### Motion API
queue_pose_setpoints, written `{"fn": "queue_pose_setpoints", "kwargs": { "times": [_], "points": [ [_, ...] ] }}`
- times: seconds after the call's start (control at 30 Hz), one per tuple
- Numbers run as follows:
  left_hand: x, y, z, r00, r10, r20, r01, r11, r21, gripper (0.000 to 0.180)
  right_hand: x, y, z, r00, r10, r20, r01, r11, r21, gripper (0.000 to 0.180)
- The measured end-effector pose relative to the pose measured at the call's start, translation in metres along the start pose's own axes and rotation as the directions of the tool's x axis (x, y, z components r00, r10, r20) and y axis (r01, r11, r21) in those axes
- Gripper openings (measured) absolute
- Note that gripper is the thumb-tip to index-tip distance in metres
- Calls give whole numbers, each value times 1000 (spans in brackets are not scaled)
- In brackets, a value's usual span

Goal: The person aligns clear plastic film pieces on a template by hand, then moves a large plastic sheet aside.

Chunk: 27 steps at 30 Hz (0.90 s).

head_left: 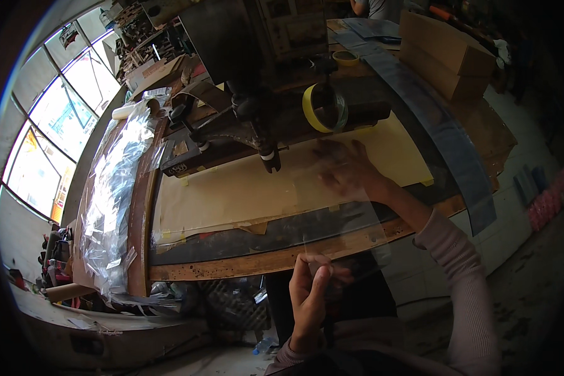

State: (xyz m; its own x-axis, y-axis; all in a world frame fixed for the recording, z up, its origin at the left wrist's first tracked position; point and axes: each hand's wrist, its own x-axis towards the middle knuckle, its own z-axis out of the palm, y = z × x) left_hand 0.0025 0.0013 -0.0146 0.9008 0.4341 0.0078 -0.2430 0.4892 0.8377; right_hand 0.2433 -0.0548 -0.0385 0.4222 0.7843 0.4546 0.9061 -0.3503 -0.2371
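Note:
A thin see-through plastic sheet [352, 235] hangs over the near edge of the table. My left hand [310, 291] pinches its lower edge between thumb and fingers, just in front of the wooden rim. Farther up, my right hand [354, 174] reaches over the tan board [232, 197] with fingers spread, partly seen through the sheet and slightly blurred. Whether its fingers touch the sheet or the board I cannot tell. The board lies on a dark mat, held by small bits of yellow tape. Above it stands a dark machine head [250, 113] with a downward-pointing tip.
A yellow tape roll [324, 108] hangs on the machine's arm. Shiny clear plastic sheets [113, 194] are heaped at the left, near the window. At the right lie a grey-blue strip [435, 119] and a cardboard box [445, 56]. A person [382, 9] is at the far back.

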Motion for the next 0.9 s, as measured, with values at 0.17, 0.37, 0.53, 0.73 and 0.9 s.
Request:
{"fn": "queue_pose_setpoints", "kwargs": {
  "times": [0.17, 0.37, 0.53, 0.73, 0.9],
  "points": [
    [-1, -3, -5, 997, -19, 69, 20, 1000, -19, 14, 4, -7, -3, 999, 49, 8, -49, 999, 16, 38],
    [0, -1, -5, 998, 8, 64, -8, 1000, -4, 14, 9, 1, 0, 994, -54, 99, 58, 998, -38, 42],
    [0, 1, -6, 1000, 2, 27, -2, 1000, 19, 14, 11, -8, 8, 996, -43, 76, 50, 994, -99, 50],
    [0, 2, -6, 999, 4, 47, -6, 999, 33, 14, 10, -8, 13, 998, -52, 31, 55, 995, -84, 53],
    [-2, 2, -6, 999, 10, 32, -11, 999, 49, 15, 17, -12, 1, 985, -25, 173, 19, 999, 42, 52]
  ]
}}
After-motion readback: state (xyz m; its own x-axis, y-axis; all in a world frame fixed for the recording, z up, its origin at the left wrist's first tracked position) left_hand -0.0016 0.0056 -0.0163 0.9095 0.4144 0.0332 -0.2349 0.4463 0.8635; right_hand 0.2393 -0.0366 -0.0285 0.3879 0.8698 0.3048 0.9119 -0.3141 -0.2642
